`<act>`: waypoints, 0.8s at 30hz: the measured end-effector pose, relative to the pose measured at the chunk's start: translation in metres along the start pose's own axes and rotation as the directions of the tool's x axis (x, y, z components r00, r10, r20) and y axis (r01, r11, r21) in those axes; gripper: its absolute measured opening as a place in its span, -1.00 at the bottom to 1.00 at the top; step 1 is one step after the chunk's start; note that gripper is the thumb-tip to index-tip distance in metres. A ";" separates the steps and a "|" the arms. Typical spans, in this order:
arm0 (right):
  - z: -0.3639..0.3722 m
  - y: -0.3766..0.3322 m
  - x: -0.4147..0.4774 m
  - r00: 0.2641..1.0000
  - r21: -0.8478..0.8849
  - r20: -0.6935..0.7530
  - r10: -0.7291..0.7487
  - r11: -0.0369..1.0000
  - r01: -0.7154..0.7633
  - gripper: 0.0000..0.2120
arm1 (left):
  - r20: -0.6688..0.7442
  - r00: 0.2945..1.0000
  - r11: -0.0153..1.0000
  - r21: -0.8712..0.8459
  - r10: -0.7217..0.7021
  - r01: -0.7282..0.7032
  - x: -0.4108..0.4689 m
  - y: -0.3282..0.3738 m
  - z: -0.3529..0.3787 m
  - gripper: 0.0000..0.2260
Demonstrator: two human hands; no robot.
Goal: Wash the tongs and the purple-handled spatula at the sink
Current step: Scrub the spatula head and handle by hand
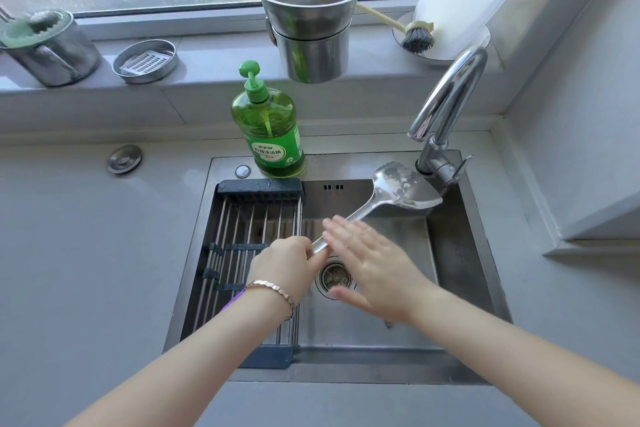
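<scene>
The spatula (398,189) is held over the sink (460,253), above the basin and not resting on it. Its long axis runs from near left to far right. The purple handle end (232,300) shows just beneath the left wrist, and the wet metal blade is raised at the far right, close under the faucet (446,97). No stream of water can be made out.

The left hand (284,267) is curled round the shaft where metal meets handle, its fingers clamped on it. The right hand (370,263) is laid flat across the shaft just beyond that grip. Its fingers are straight and slightly spread, and nothing is held in it. Whether the palm actually touches the metal cannot be told.

From the right hand's fingers the blade lies further away and to the right, along the shaft. The right hand is therefore the nearer one for rubbing toward the blade, which is judged to be the step in hand.

The tongs are not seen. A drying rack (242,236) spans the left part of the sink, and a green soap bottle (270,128) stands at its far rim.
</scene>
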State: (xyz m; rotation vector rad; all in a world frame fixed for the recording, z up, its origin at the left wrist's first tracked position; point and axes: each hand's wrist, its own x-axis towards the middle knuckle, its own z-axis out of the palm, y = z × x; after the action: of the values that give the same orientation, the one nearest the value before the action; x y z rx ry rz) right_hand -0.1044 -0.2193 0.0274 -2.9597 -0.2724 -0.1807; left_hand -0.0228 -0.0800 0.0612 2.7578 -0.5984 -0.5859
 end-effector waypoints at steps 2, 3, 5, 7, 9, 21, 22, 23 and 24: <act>-0.005 0.014 0.002 0.989 0.029 -0.045 0.144 0.989 -0.142 -0.26 | 0.001 1.000 1.000 -0.022 -0.021 0.021 0.001 -0.001 -0.004 -0.66; -0.005 0.014 0.002 0.984 0.045 -0.046 0.173 0.984 -0.171 -0.26 | 0.006 1.000 1.000 -0.018 -0.025 0.025 0.001 -0.001 -0.006 -0.67; 0.003 0.003 -0.001 0.998 0.040 -0.055 0.038 0.999 -0.036 -0.29 | 0.020 1.000 1.000 0.012 -0.023 0.023 -0.001 0.001 -0.006 -0.66; 0.008 -0.003 -0.005 0.995 0.003 -0.053 -0.090 0.996 0.090 -0.34 | 0.016 1.000 0.999 0.030 -0.027 0.026 -0.004 0.002 -0.003 -0.65; 0.005 0.011 -0.003 0.994 0.007 -0.106 0.019 1.000 -0.018 -0.35 | 0.004 0.999 0.999 0.017 -0.040 0.040 -0.005 0.003 -0.002 -0.66; -0.010 0.009 0.002 0.515 0.959 0.196 0.835 -0.053 -0.279 -0.76 | 0.028 0.999 0.999 -0.029 -0.017 0.018 -0.005 0.006 -0.006 -0.77; -0.012 0.011 0.008 0.482 0.905 0.419 0.770 -0.396 -0.154 -0.79 | 0.047 0.999 0.999 -0.044 0.001 0.001 -0.006 0.006 -0.005 -0.79; -0.014 0.013 0.013 0.497 0.804 0.527 0.690 -0.594 -0.028 -0.83 | 0.067 0.997 0.998 -0.053 0.026 -0.023 -0.006 0.007 -0.004 -0.81; -0.016 0.016 0.019 0.518 0.742 0.555 0.650 -0.669 0.044 -0.83 | 0.095 0.994 0.997 -0.063 0.055 -0.049 -0.007 0.009 -0.003 -0.84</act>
State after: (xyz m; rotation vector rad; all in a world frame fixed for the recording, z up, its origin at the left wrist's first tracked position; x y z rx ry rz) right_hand -0.0843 -0.2348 0.0432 -0.6335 0.7832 -0.2653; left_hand -0.0304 -0.0842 0.0694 2.6609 -0.6600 -0.7166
